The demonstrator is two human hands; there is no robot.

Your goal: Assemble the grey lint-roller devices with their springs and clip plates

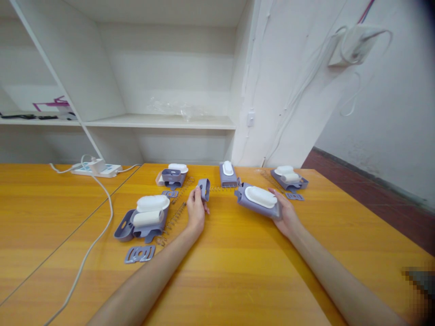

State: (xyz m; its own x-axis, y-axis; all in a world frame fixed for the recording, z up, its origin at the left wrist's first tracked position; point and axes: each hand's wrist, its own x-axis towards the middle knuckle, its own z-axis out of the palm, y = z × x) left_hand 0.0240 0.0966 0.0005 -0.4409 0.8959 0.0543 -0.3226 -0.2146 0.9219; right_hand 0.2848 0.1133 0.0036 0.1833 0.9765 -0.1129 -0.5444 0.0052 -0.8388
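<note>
My left hand [196,209] is closed on a small purple plastic cap [204,189], held upright just above the table. To its right, my right hand [286,213] grips the end of a long purple plastic housing [254,209]. A white oval piece [261,196] sits on the upper face of that housing, which is tilted with its far end toward the left. The two held parts are apart. Left of my left hand lie a similar purple housing [149,230] with a white oval piece and a white roll [148,218], and a coiled spring [174,219].
Flat purple plates [140,254] and more purple-and-white sets [288,178] stand along the wooden table [231,276]. A white power strip [108,170] lies at the back left, its cable [108,217] trailing forward. White shelves [163,121] rise behind.
</note>
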